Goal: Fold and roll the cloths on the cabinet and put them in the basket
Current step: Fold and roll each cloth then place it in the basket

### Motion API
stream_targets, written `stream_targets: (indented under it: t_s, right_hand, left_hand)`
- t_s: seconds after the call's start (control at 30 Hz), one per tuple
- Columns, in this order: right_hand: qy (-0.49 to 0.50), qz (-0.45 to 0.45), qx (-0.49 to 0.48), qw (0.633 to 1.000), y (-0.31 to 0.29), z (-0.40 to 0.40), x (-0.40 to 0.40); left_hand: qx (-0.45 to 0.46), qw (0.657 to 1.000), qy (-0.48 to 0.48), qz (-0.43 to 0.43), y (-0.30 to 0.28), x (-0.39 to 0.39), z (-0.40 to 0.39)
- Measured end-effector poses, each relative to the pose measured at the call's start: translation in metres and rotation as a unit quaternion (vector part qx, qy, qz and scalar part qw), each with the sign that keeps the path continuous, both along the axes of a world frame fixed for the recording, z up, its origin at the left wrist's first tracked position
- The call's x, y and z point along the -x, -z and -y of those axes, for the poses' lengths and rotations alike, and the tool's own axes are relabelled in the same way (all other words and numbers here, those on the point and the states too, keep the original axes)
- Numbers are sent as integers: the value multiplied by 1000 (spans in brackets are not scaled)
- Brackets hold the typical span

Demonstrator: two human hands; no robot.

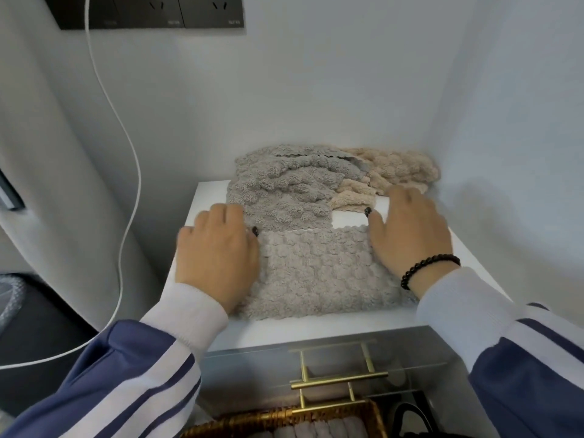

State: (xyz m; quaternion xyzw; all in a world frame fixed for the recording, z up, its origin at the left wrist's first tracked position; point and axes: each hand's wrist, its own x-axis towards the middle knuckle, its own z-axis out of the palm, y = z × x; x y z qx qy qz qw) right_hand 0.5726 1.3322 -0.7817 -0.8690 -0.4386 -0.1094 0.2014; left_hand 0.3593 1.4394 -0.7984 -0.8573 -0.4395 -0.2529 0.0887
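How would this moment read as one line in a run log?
step: folding | left hand: flat on grey cloth | right hand: flat on it | basket: holds rolls

No legible text, brand, number or sign appears. The dark socket panel (151, 11) on the wall above the cabinet carries small pale markings beneath its outlets, too blurred to read. Nothing below the panel bears visible print.

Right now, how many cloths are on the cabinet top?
3 visible: front grey cloth under both hands, a crumpled grey cloth behind it, a beige cloth back right. More may be hidden underneath.
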Motion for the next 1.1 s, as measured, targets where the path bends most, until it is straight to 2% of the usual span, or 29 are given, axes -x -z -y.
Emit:
stream_targets:
  t_s: [0.07, 0.13, 0.23, 0.33, 0.53, 0.7, 0.83, 0.93, 1.03, 1.1]
  right_hand:
    - [-92, 1, -62, 994, -1, 0, 22]
    - [-185, -40, -64, 980, 6, -1, 47]
    - [-271, -29, 27, 962, 34, -7, 68]
    - [-246, -34, 133, 959, 45, -8, 65]
    - [-195, -24, 220, 956, 44, 4, 40]
    - [-145, -33, 241, 959, 40, 15, 11]
    - [-130, -83, 218, 964, 34, 20, -3]
    - [-140, -107, 179, 968, 24, 20, -8]
    - [-129, -135, 157, 970, 8, 21, -12]
    - [-117, -159, 143, 970, 0, 22, -14]
  left_hand:
    - [23, 994, 100, 37, 4, -9, 14]
    - [78, 986, 149, 24, 9, -19, 30]
    - [209, 970, 101, -76, 23, -26, 34]
    - [234, 960, 56, -143, 30, -24, 29]
    - [228, 961, 62, -146, 36, -4, 21]
    - [249, 957, 62, -138, 35, 9, 14]
    - [231, 962, 53, -137, 30, 12, 17]
    - [123, 977, 120, -126, 23, 11, 28]
    - [72, 961, 250, -95, 26, 14, 40]
    - [57, 951, 285, -104, 30, 19, 45]
